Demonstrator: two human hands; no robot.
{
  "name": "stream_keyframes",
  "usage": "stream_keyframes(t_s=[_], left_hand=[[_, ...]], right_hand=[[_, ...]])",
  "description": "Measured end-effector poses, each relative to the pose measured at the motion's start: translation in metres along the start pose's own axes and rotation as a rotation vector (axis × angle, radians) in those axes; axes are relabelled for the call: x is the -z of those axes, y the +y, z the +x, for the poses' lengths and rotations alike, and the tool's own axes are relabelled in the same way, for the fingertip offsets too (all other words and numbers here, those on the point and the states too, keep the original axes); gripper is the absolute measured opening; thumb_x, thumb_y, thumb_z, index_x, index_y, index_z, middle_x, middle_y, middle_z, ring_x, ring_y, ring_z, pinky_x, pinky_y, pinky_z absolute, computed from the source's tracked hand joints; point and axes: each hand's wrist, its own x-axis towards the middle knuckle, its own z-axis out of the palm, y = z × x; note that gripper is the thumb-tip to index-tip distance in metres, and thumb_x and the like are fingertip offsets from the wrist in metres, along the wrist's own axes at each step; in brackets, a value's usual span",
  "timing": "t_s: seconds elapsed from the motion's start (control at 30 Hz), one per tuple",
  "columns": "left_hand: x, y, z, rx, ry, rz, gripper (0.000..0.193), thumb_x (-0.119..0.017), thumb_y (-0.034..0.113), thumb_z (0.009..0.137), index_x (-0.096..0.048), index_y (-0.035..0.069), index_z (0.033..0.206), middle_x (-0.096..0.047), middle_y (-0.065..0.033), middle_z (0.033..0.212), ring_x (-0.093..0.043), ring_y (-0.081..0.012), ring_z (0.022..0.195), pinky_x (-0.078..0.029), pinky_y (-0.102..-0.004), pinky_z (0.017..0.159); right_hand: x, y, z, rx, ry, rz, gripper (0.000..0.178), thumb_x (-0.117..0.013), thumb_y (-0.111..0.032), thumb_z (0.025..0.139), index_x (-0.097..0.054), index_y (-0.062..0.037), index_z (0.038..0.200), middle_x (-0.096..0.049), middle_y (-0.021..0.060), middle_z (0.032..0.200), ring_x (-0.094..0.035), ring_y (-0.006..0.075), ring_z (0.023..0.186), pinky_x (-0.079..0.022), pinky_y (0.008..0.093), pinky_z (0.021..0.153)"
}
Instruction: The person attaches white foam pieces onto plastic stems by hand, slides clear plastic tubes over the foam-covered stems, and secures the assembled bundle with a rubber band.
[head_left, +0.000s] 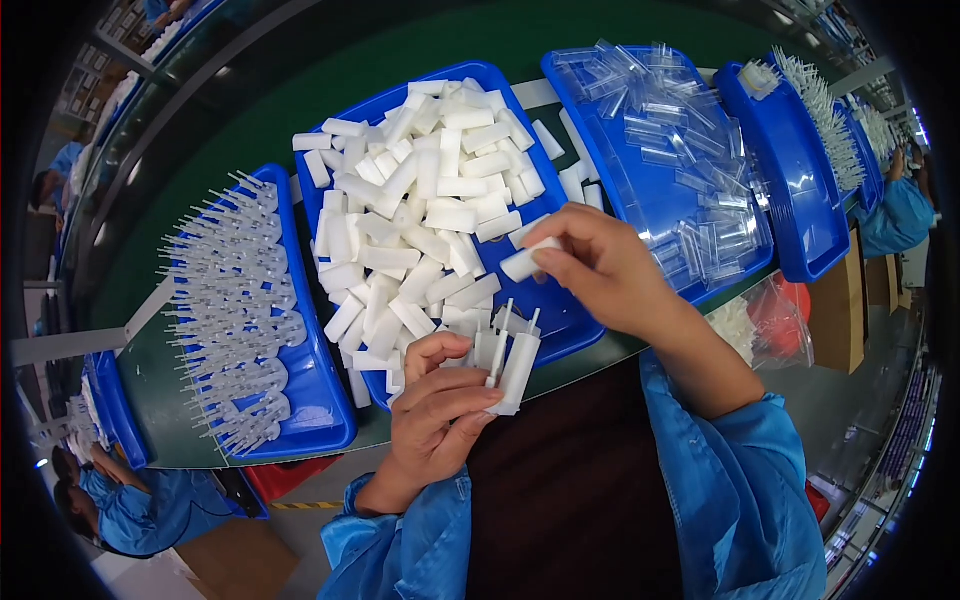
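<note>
1. Green conveyor surface (300, 70) runs across the upper view, and along its near edge sit four blue trays in clear view, with more blurring away towards the far right; the middle tray (560, 320) serves as the landmark below.
2. Heaped inside the middle tray are white plastic sleeves (420, 200), short rectangular pieces, too many and too jumbled to count.
3. Left of the middle tray, another blue tray (320, 400) holds rows of thin pale dip-tube parts (230, 310), again too many to count.
4. Right of the middle tray, a third tray (650, 200) carries clear plastic caps (680, 140) in a loose scatter; beyond that stands a fourth tray (790, 180) with white bristling parts along its far rim.
5. At the middle tray's near edge, the left hand (435, 420) is clamped around a small bundle of assembled pieces (505, 365), about three or four white sleeves held side by side. Their long axes stand roughly upright, tilting slightly right, and two thin stems poke out of the tops, pointing away from the person.
6. Over the middle tray's right portion, the right hand (600, 265) pinches one single sleeve (528, 262) between thumb and fingertips. Its long axis lies nearly level, the free end pointing left towards the heap.
7. Both hands are apart, the right one above and to the right of the left.
</note>
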Motion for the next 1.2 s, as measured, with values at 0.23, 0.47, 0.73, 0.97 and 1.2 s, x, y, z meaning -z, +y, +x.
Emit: stream_keyframes(t_s=[0.23,0.47,0.73,0.97,1.2], left_hand=[[-0.007,-0.001,0.007,-0.057,-0.072,0.133,0.020,-0.070,0.011,0.074,-0.068,0.012,0.093,-0.063,-0.0013,0.091,-0.046,-0.0282,0.099,-0.038,-0.0394,0.085],[-0.013,-0.001,0.009,-0.057,-0.098,0.107,0.020,-0.071,0.012,0.074,-0.068,0.013,0.094,-0.063,-0.0006,0.091,-0.046,-0.0273,0.100,-0.037,-0.0384,0.085],[-0.016,-0.001,0.010,0.018,-0.107,0.060,0.018,-0.069,0.010,0.076,-0.067,0.013,0.094,-0.062,-0.0012,0.090,-0.046,-0.0268,0.097,-0.036,-0.0381,0.086],[-0.019,-0.002,0.009,-0.005,-0.140,0.119,0.016,-0.069,0.009,0.075,-0.068,0.012,0.091,-0.063,-0.0009,0.090,-0.047,-0.0257,0.095,-0.037,-0.0373,0.086],[-0.018,0.000,0.011,-0.035,-0.192,0.181,0.021,-0.071,0.007,0.070,-0.069,0.014,0.090,-0.062,0.0016,0.089,-0.047,-0.0251,0.095,-0.037,-0.0356,0.086]], right_hand=[[0.021,-0.014,-0.007,-0.248,-0.108,0.746,0.019,-0.056,-0.015,0.090,-0.060,0.0013,0.098,-0.053,0.0000,0.073,-0.045,0.0045,0.060,-0.037,0.0180,0.053],[0.022,-0.011,-0.007,-0.303,-0.120,0.796,0.017,-0.058,-0.011,0.089,-0.061,0.0018,0.100,-0.056,0.0022,0.079,-0.048,0.0044,0.062,-0.040,0.0177,0.054],[0.026,-0.014,-0.009,-0.238,-0.162,0.671,0.015,-0.061,0.000,0.082,-0.062,0.0049,0.097,-0.062,0.0088,0.089,-0.060,0.0096,0.072,-0.048,0.0177,0.062],[0.030,-0.024,-0.013,-0.148,-0.121,0.501,0.016,-0.066,0.003,0.077,-0.065,0.0040,0.093,-0.064,0.0084,0.087,-0.061,0.0112,0.076,-0.050,0.0208,0.071],[0.034,-0.022,-0.013,-0.034,-0.204,0.253,0.012,-0.069,0.002,0.075,-0.066,0.0024,0.087,-0.064,0.0092,0.084,-0.061,0.0128,0.077,-0.048,0.0218,0.069]])
